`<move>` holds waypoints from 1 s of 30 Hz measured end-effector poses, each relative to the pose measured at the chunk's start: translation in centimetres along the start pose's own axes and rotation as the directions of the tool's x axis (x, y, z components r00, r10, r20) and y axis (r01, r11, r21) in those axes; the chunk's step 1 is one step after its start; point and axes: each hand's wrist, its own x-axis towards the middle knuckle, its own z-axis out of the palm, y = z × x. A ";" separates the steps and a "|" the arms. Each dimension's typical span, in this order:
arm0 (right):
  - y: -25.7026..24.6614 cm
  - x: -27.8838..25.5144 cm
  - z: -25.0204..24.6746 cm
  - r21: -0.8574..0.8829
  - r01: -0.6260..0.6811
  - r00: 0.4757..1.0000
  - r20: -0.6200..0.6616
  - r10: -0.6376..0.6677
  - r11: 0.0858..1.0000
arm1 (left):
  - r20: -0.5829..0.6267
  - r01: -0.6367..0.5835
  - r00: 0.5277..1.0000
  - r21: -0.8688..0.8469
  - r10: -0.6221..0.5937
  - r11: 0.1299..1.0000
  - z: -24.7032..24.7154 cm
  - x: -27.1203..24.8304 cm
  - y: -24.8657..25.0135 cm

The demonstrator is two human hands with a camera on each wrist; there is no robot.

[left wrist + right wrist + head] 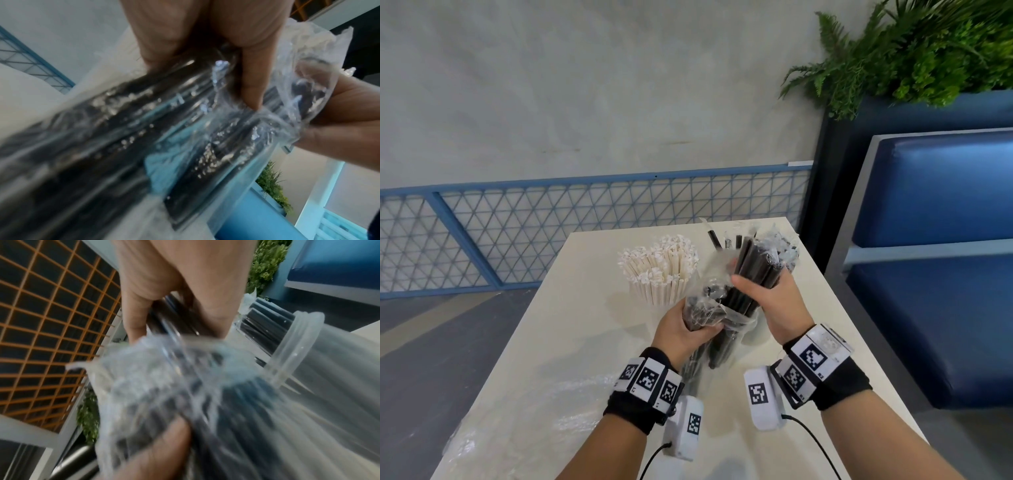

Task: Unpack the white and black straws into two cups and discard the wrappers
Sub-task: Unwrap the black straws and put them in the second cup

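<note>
Gripping black straws (755, 270) above the clear cup (751, 323), right hand (774, 301), left hand (685, 325) clutching their plastic wrapper (702, 305)

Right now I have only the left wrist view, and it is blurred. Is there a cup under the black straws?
Observer: Yes, a clear cup stands on the table just below them.
Operator: Which hand holds what?
Observer: The right hand grips the black straws; the left hand grips the wrapper lower down.
Operator: And the other colour?
Observer: The white straws stand upright together on the table, beyond the left hand.
</note>
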 end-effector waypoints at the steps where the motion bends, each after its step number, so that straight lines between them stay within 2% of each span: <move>1: 0.3 -0.2 0.1 -0.037 -0.007 1.000 -0.001 0.007 0.999 | -0.005 -0.011 1.000 0.015 0.011 1.000 0.1 0.0 0.1; 6: -0.2 -0.6 0.7 -0.006 0.039 0.992 -0.123 -0.039 0.999 | -0.021 -0.020 1.000 0.053 0.021 0.998 0.1 0.2 0.3; 11: -1.7 -0.2 0.9 0.081 0.093 0.982 -0.171 -0.078 0.992 | -0.008 0.008 1.000 0.084 -0.007 0.996 -0.2 0.5 0.6; 16: -2.7 0.7 0.3 0.179 0.084 0.976 -0.212 -0.045 0.980 | 0.000 0.029 1.000 0.121 -0.029 0.992 -0.4 0.3 0.5; 18: -2.6 0.9 0.1 0.183 0.098 0.977 -0.205 -0.060 0.978 | -0.020 0.024 1.000 0.132 -0.022 0.991 -0.5 0.4 0.6; 20: -2.3 1.0 -0.1 0.187 0.090 0.987 -0.147 -0.062 0.978 | -0.041 0.020 0.999 0.138 -0.015 0.990 -0.5 0.6 0.8; 25: -1.0 0.5 0.1 -0.040 -0.014 1.000 0.027 0.016 0.999 | -0.064 -0.027 0.997 0.099 0.033 0.995 -0.2 1.0 1.6; 27: -0.8 0.2 0.1 -0.024 0.012 1.000 -0.004 -0.012 1.000 | -0.047 -0.030 0.998 0.103 0.035 0.994 -0.1 1.0 1.9; 30: -1.5 0.3 0.0 0.092 0.030 0.995 -0.093 -0.022 0.995 | -0.032 -0.002 0.999 0.119 0.006 0.993 -0.1 1.0 2.0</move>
